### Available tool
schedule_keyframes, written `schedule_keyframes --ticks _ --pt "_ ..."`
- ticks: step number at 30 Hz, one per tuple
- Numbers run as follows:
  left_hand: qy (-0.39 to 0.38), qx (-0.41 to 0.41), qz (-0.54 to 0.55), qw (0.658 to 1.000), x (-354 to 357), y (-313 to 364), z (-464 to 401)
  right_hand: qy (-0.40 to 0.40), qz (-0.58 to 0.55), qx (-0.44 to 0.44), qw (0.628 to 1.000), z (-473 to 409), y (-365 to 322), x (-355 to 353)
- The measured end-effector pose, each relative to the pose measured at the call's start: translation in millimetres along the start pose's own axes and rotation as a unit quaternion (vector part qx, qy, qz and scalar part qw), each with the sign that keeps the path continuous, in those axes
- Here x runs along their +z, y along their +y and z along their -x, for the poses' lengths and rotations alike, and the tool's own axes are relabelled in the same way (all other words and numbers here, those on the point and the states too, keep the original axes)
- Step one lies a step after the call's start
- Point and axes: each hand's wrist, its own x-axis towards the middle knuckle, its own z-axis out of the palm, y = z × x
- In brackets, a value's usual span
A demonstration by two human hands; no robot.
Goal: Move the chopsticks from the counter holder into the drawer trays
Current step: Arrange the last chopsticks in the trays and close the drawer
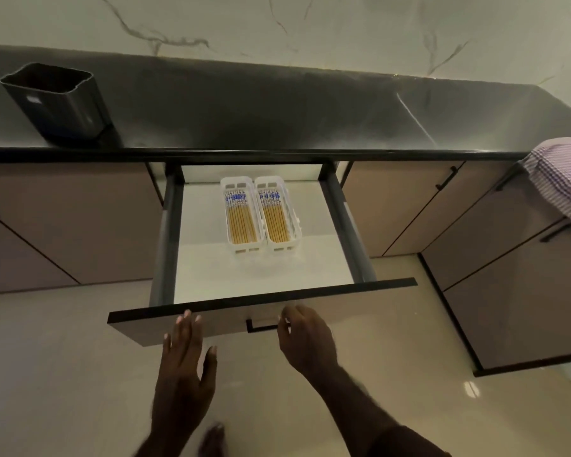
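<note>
The drawer (376, 303) stands pulled out below the counter. Inside it, two white slotted trays lie side by side, the left tray (233, 247) and the right tray (289, 247). Each is filled with several wooden chopsticks (242, 219) with blue-and-white patterned tops. A dark holder (60, 103) stands on the counter at the far left, and no chopsticks show above its rim. My left hand (183, 354) is flat, fingers spread, against the drawer front. My right hand (305, 336) has its fingers curled at the black handle (261, 328) of the drawer front.
The dark counter (277, 110) runs across the back under a marbled wall. A purple checked cloth (564, 179) hangs over the counter's right end. Closed cabinet doors flank the drawer, and a corner cabinet (515, 291) juts out on the right. Pale floor tiles lie below.
</note>
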Motion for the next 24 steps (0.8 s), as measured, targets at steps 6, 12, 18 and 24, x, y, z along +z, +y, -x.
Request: schedule_keyframes --ticks 6,12,18,24 --pt "0.008 -0.037 0.004 0.999 23.0 -28.8 11.5 -0.135 0.048 0.038 0.989 -5.2 14.6 30.4" --pt "0.011 -0.075 0.003 0.997 34.5 -43.9 14.5 -0.203 0.102 0.051 0.972 -10.0 16.6 38.4" --pt "0.034 -0.133 0.023 0.99 44.3 -45.5 6.5 -0.244 0.15 0.059 0.956 -26.0 15.1 38.5" --pt "0.035 -0.153 0.023 0.987 55.5 -43.6 -0.7 -0.253 0.162 0.072 0.951 -34.0 15.6 42.4"
